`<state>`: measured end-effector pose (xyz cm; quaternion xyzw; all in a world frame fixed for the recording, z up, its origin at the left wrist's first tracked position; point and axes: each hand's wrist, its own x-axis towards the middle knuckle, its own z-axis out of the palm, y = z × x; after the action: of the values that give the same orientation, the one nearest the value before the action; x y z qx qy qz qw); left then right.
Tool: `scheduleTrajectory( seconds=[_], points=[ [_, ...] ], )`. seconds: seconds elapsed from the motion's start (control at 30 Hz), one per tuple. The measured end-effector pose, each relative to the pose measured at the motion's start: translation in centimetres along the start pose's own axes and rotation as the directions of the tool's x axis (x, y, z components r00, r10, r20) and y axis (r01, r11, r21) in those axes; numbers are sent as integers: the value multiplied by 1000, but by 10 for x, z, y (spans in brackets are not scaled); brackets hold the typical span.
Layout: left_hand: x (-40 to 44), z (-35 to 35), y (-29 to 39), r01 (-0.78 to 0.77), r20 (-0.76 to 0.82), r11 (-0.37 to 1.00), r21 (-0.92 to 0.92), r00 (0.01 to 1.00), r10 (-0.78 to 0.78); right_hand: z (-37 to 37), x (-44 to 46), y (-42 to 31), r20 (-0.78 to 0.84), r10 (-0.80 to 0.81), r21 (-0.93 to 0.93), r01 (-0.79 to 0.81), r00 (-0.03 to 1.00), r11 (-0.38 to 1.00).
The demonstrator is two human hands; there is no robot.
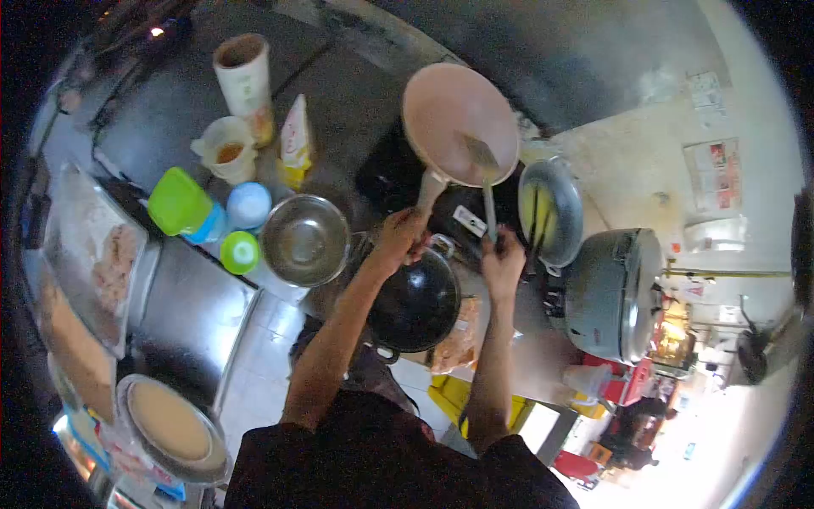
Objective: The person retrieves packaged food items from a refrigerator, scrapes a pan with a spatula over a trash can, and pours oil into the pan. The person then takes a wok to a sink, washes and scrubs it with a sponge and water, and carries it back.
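Note:
My left hand [401, 239] is wrapped round the handle of a pinkish frying pan [454, 110], which stands out in front of me above a dark stove. My right hand [504, 257] grips a spatula [489, 206] by its handle; the flat, slotted-looking blade lies over the pan's inside, near its right rim. I cannot make out any food in the pan. Just below my left hand sits a black wok [413, 307]. To the right of my right hand is a grey pot [570, 216] with something yellow and dark chopsticks-like sticks in it.
A steel bowl [305, 240], blue-lidded container [248, 205], green-topped container [240, 253], yellow-white packet [296, 144] and tall paper cup [244, 81] stand to the left. A large rice cooker [604, 293] is at right. Trays [140, 297] line the far left.

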<state>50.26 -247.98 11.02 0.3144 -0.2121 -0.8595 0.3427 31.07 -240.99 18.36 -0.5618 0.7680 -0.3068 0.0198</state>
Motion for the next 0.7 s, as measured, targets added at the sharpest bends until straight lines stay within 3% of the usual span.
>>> scheduleTrajectory(
  seconds=[0.03,0.1,0.17,0.2,0.23,0.27,0.33,0.37,0.43,0.47,0.5,0.53,0.6,0.67,0.7],
  points=[
    [1,-4,1,-18,15,1000,23,1000,18,13,18,15,-77,-196,-53,192,978,980],
    [6,-12,-2,-51,42,996,70,998,48,30,55,17,84,15,39,-18,996,999],
    [22,-21,-22,-176,-2,983,48,984,176,46,86,24,98,-90,-24,92,991,995],
    [30,-30,-31,-240,-14,970,33,971,240,60,101,43,104,-64,-4,64,993,998],
    [37,-43,-43,-518,9,746,419,824,567,55,102,28,97,-47,-91,56,994,994],
    [40,-56,-55,-629,164,324,707,591,790,50,103,12,90,-31,-177,47,995,983],
    [-27,-32,-15,-418,-51,519,745,740,670,36,96,-3,12,-92,-242,93,996,966],
    [-48,-39,-15,-413,-111,614,673,765,635,24,91,-23,-61,-171,-287,147,983,947],
    [-84,-51,-21,-385,-209,782,490,819,534,17,71,-82,-7,-190,-56,189,982,980],
    [-108,-56,-16,-411,-195,765,496,806,559,24,57,-111,17,-197,56,196,980,979],
    [-133,-62,-10,-437,-177,747,501,793,583,39,43,-136,77,-314,215,292,946,932],
    [-153,-67,-8,-431,-244,777,458,780,576,65,27,-153,311,-281,495,97,908,863],
    [-190,-89,-2,-357,-354,821,447,772,528,83,8,-214,505,-173,323,1,846,946],
    [-225,-116,7,-299,-436,818,492,729,528,132,8,-230,330,-187,228,114,925,967],
    [-241,-126,11,-311,-466,802,509,684,561,151,8,-240,327,-149,216,79,933,973]
  ],
)
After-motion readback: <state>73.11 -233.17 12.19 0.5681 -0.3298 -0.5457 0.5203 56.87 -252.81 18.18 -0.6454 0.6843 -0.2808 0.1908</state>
